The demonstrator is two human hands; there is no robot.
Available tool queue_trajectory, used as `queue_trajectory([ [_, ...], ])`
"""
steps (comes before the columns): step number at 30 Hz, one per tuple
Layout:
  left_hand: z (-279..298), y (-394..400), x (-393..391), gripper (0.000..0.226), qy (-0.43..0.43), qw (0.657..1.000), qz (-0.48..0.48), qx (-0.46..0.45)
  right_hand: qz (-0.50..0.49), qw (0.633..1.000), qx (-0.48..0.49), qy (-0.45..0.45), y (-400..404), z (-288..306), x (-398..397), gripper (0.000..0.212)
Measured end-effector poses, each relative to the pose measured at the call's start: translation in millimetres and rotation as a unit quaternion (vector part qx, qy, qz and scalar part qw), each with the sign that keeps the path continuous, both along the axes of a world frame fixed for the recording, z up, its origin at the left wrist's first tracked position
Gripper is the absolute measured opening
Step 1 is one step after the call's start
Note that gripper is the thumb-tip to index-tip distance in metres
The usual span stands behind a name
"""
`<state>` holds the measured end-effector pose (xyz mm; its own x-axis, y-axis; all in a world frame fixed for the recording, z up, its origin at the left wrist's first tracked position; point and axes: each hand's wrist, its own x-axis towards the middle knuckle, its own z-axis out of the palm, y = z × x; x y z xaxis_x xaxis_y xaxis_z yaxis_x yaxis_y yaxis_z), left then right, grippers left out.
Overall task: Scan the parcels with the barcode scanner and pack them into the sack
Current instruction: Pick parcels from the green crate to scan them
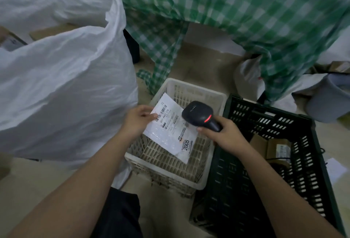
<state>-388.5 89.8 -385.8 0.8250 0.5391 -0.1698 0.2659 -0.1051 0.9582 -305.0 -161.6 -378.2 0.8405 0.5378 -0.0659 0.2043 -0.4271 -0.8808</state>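
My left hand (137, 119) pinches the left edge of a flat white parcel (170, 129) with a printed barcode label, held above a white plastic basket (189, 181). My right hand (221, 133) grips the handle of a black barcode scanner (198, 113). Its head points down at the label from the right, and a red light glows on it. A large white woven sack (62, 86) stands open on the left, right beside the parcel.
A dark green crate (236, 171) stands to the right of the basket with cardboard boxes (272, 148) inside. A green checked cloth (246, 20) hangs over the back. A grey bin (329, 101) and white bags sit at the far right.
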Motion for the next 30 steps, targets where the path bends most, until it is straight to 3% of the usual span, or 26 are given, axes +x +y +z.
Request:
queue_trajectory([
  [6, -3.8, -6.5, 3.0, 0.022, 0.000, 0.999, 0.020, -0.048, 0.041, 0.998, -0.045, -0.012, -8.8, -1.5, -21.0, 0.063],
  [11, -4.3, -7.2, 4.0, 0.025, 0.014, 0.996, 0.025, -0.089, 0.057, 0.997, -0.047, -0.001, -16.8, 7.3, -24.0, 0.019],
  [30, -1.3, -19.2, 9.4, 0.027, -0.002, 0.995, 0.031, -0.095, 0.068, 0.997, -0.036, -0.004, -27.1, 19.2, -27.8, 0.020],
])
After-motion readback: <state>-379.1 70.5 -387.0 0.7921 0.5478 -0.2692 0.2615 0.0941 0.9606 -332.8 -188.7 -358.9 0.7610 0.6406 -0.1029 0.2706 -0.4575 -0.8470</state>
